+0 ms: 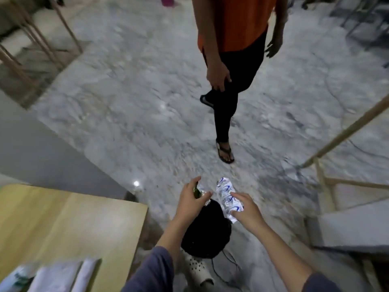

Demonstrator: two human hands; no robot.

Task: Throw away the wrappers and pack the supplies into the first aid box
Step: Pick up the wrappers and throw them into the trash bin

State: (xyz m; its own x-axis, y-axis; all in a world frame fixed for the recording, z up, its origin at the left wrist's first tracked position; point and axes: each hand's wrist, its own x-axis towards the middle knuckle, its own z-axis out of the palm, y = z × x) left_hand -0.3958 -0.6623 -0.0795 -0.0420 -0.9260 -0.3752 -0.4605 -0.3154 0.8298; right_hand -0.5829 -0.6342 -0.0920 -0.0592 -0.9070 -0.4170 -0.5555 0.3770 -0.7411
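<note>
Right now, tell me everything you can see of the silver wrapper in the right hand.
The silver wrapper looks like a crinkled foil strip, shiny, printed with a row of blue curved marks. It is long and narrow, tilted, its far end pointing away from the person. The right hand pinches its near end, fingers on top. It hangs above the floor, just past the black bin, touching nothing else.
</note>
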